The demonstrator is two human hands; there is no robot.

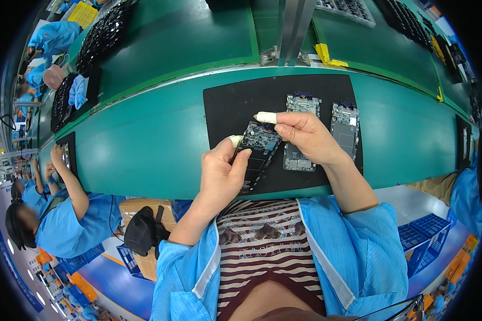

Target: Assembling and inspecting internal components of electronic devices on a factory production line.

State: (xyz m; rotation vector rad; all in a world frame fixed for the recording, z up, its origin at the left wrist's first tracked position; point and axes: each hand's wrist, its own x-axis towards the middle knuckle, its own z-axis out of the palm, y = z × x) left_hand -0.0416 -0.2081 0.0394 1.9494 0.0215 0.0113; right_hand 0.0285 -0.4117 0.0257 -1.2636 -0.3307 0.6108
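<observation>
My left hand (223, 170) is closed on a dark phone-sized circuit board (260, 140), gripping it by its left side. The board is held tilted above a black mat (227, 96). At its upper end, my right hand (307, 137) has thumb and index finger closed around the top edge; any small part between them is hidden. Pale finger cots cover a fingertip on each hand. Two similar boards lie on the mat: one (300, 160) partly under my right hand, another (346, 128) to the right of it.
A metal post (294, 32) rises behind the green bench (139, 144). Black trays of parts (104, 40) stand at the far left, with a blue cloth (78, 91) nearby. A co-worker in blue (72, 219) sits at left, another (468, 192) at right. Blue crates (423, 235) are below.
</observation>
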